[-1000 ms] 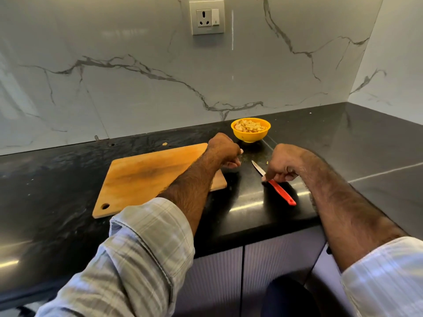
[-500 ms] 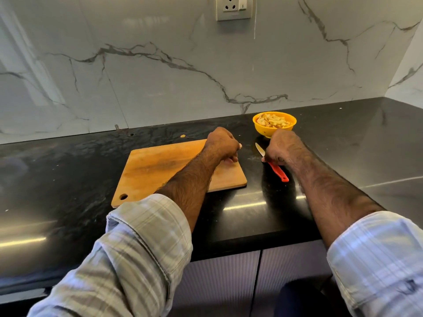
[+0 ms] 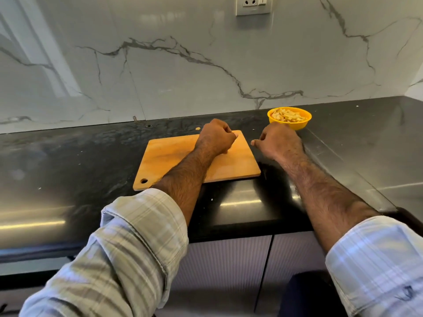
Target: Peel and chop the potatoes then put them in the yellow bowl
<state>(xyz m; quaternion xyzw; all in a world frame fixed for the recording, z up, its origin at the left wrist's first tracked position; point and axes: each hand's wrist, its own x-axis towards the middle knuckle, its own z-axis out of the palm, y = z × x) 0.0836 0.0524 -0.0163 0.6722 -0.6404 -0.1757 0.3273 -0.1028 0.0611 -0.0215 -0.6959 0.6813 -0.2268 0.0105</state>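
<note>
The yellow bowl (image 3: 288,125) holds chopped pale potato pieces (image 3: 287,116) and stands on the black counter near the marble wall. The wooden chopping board (image 3: 174,159) lies left of it with nothing loose on it. My left hand (image 3: 216,137) rests as a closed fist on the board's far right corner; a small pale bit shows at its fingertips. My right hand (image 3: 278,141) is curled on the counter between the board's right edge and the bowl. The red-handled knife is not visible; whether the right hand covers it cannot be told.
The black stone counter (image 3: 68,161) runs left and right, with a steel-coloured surface (image 3: 366,143) to the right. A marble backsplash with a wall socket (image 3: 253,4) rises behind. A small crumb (image 3: 197,128) lies beyond the board. Cabinet fronts are below the counter edge.
The view has shifted, so the board and bowl sit further right and lower. The red knife seen beside my right hand earlier no longer shows. Both hands stay near the board's right end.
</note>
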